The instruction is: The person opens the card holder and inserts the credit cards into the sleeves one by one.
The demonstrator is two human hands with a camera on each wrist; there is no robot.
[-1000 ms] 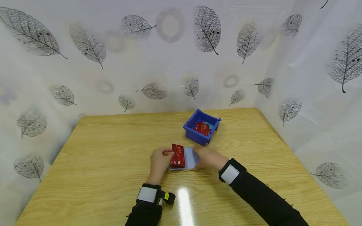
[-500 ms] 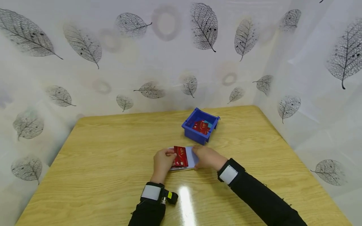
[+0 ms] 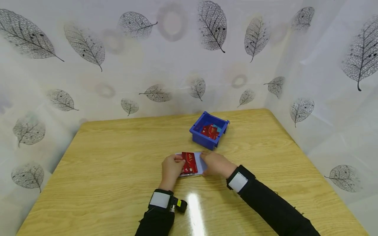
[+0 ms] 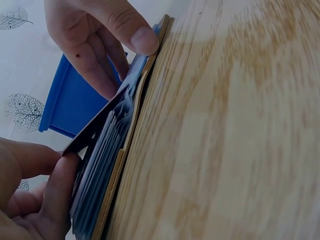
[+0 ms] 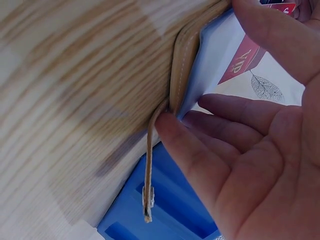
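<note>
A red VIP card (image 3: 190,162) lies over the clear sleeves of an open card holder (image 3: 199,163) in the middle of the table. My left hand (image 3: 171,168) pinches the card's left edge between thumb and index finger. In the left wrist view, the card (image 4: 90,127) is tilted above the stacked sleeves, its far end against them. My right hand (image 3: 217,165) grips the holder's right end, thumb on the near edge and fingers at the far edge. The right wrist view shows the holder's tan stitched cover (image 5: 186,70) and a strap (image 5: 149,165) with a metal snap.
Just behind the holder stands a blue bin (image 3: 203,141) with red VIP cards (image 3: 210,131) and a light-blue piece inside. The wooden table (image 3: 118,157) meets a leaf-patterned curtain (image 3: 177,65) at its back and sides.
The card, raised and tilted a second ago, has come down flatter over the sleeves and shifted slightly right with my left hand. My right hand keeps its hold on the holder.
</note>
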